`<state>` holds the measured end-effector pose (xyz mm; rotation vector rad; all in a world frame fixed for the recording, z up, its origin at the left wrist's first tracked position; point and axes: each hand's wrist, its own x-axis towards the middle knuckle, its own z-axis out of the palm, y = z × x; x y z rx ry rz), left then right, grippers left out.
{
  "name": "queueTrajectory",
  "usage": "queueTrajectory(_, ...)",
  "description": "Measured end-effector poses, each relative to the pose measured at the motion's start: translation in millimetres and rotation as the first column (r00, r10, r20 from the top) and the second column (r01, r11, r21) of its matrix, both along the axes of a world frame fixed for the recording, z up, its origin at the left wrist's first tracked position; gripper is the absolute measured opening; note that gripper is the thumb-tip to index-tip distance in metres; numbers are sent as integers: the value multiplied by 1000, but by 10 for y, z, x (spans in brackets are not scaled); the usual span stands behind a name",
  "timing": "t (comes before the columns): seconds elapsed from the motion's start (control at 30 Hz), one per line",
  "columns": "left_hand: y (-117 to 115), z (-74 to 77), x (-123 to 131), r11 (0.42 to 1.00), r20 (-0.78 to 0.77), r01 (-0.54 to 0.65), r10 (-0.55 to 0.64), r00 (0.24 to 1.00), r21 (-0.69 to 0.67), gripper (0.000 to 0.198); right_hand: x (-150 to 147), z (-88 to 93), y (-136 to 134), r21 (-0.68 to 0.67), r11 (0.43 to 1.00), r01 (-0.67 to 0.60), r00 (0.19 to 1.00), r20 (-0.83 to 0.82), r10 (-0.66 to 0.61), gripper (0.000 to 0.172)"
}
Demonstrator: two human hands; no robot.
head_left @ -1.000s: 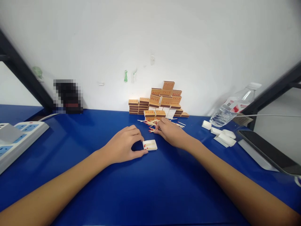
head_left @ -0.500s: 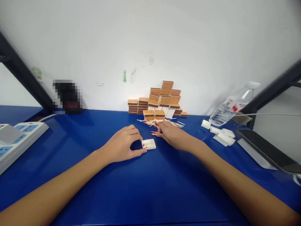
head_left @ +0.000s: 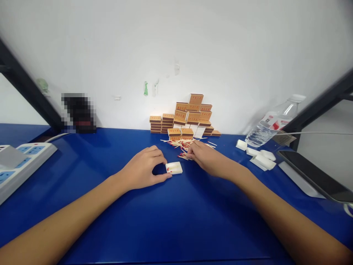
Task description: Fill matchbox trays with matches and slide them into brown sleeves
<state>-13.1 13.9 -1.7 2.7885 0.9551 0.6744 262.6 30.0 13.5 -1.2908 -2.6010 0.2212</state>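
Between the thumb and fingers of my left hand (head_left: 147, 168) is a small white matchbox tray (head_left: 176, 168), gripped at its left end. A few red-tipped matches lie inside the tray. My right hand (head_left: 200, 156) is to the right and slightly beyond it, its fingers pinched at a small bunch of matches (head_left: 183, 156) with their red heads pointing left. Whether those matches are lifted or rest on the table is hard to make out. Just behind the right hand lies a loose pile of matches (head_left: 179, 144), partly covered by that hand.
Matchboxes (head_left: 193, 117) are stacked against the wall behind the pile. At right are white matchbox trays (head_left: 262, 162), a leaning plastic bottle (head_left: 271, 123) and a phone (head_left: 317, 176). A power strip (head_left: 33, 156) lies at left on the blue table (head_left: 165, 224).
My right hand has shifted slightly to the right, and more of the small match bunch shows beside its fingertips. The left hand and the tray have stayed nearly still.
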Motion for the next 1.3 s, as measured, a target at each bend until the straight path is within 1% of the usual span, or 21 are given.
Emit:
queueTrajectory(0.1, -3, 2, 9, 1000, 2, 6, -6, 1000, 7, 29, -78, 20, -100, -26, 999, -36, 998, -52, 34, 19)
queueTrajectory(0.17, -3, 1, 17, 1000, 4, 11, -11, 1000, 16, 28, -157, 19, -187, -42, 996, -77, 996, -54, 75, 17)
queueTrajectory(0.27, -3, -4, 21, 999, 9, 23, -24, 1000, 27, 27, -286, 3, -303, 6, 991, -132, 991, 24, 132, 14)
queueTrajectory(0.37, -2, -5, 16, 999, 12, 32, -33, 999, 33, 27, -366, 7, -357, 72, 986, -150, 985, 100, 142, 13)
queueTrajectory(0.43, -3, -3, 13, 999, 9, 28, -28, 1000, 31, 27, -360, 39, -357, 88, 986, -139, 988, 76, 133, 11)
queueTrajectory(0.5, -5, 2, 11, 999, 5, 21, -21, 1000, 25, 27, -306, 90, -339, 66, 991, -116, 993, 17, 115, 9)
queueTrajectory(0.57, -8, 7, 9, 1000, 7, 17, -17, 1000, 20, 26, -225, 142, -316, -3, 996, -88, 996, -21, 88, 10)
queueTrajectory(0.67, -11, 13, 5, 1000, 8, 17, -17, 1000, 16, 26, -123, 189, -291, -129, 990, -58, 998, -13, 57, 11)
queueTrajectory(0.77, -13, 14, 1, 1000, 3, 8, -8, 1000, 7, 28, -98, 191, -284, -184, 981, -55, 998, 21, 60, 12)
queueTrajectory(0.93, -16, 10, 2, 1000, 3, 18, -18, 1000, 10, 28, -154, 148, -290, -136, 986, -100, 993, 46, 107, 15)
queueTrajectory(1.13, -6, 14, 5, 1000, -5, 17, -17, 1000, 16, 28, -190, 144, -308, -92, 992, -85, 994, 61, 91, 13)
queueTrajectory(1.3, -13, 8, 7, 1000, 1, 21, -21, 1000, 14, 27, -207, 128, -293, -106, 992, -65, 998, 1, 65, 9)
